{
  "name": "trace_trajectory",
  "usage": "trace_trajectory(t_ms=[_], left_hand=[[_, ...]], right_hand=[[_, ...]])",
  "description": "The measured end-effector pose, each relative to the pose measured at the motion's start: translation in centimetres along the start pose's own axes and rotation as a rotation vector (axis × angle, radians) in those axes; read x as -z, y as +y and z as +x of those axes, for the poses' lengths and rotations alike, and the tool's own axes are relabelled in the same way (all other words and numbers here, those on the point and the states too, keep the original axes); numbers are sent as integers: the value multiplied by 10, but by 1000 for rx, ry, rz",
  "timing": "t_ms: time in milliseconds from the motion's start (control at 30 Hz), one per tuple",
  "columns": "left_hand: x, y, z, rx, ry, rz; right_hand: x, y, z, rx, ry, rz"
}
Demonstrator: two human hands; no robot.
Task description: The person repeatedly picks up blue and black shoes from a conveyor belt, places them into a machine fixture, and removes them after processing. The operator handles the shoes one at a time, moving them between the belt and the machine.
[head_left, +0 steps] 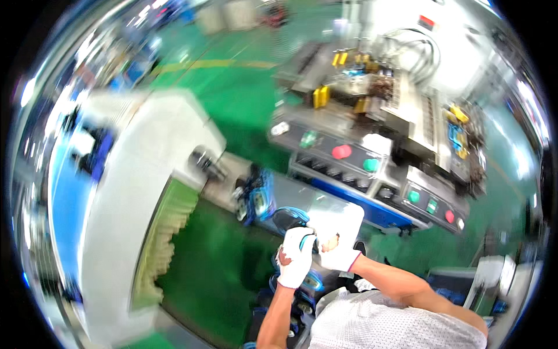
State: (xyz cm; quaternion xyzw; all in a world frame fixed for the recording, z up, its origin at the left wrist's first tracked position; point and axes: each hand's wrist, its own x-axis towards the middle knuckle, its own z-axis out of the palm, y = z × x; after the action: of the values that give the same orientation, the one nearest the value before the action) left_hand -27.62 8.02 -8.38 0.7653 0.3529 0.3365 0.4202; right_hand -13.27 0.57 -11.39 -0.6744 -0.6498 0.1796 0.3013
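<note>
Both my hands wear white gloves and meet just below the picture's middle. My left hand (pixel 294 256) and my right hand (pixel 339 251) together grip a clear, whitish plastic bag (pixel 337 217) that stands up above the fingers. What is inside the bag is blurred. Behind the bag lies a cluster of blue and black parts (pixel 258 195) on a grey surface.
A grey machine console (pixel 372 174) with red and green round buttons stands ahead, yellow fittings (pixel 321 96) behind it. A large white machine housing (pixel 145 174) with a ribbed pale-yellow side fills the left. Green floor (pixel 232 87) lies between them. The whole picture is motion-blurred.
</note>
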Motion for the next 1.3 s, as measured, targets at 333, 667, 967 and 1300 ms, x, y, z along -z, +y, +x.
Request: trace_trajectory(t_ms=[333, 667, 967, 1300], left_hand=[[-220, 237, 129, -536, -455, -257], [-563, 255, 227, -155, -603, -55], [-719, 229, 301, 40, -641, 510], [-501, 272, 268, 21, -739, 5]], right_hand=[[258, 103, -186, -748, 554, 1177], [320, 155, -319, -766, 1499, 1292], [314, 171, -368, -760, 1613, 1227], [383, 228, -303, -950, 1254, 700]])
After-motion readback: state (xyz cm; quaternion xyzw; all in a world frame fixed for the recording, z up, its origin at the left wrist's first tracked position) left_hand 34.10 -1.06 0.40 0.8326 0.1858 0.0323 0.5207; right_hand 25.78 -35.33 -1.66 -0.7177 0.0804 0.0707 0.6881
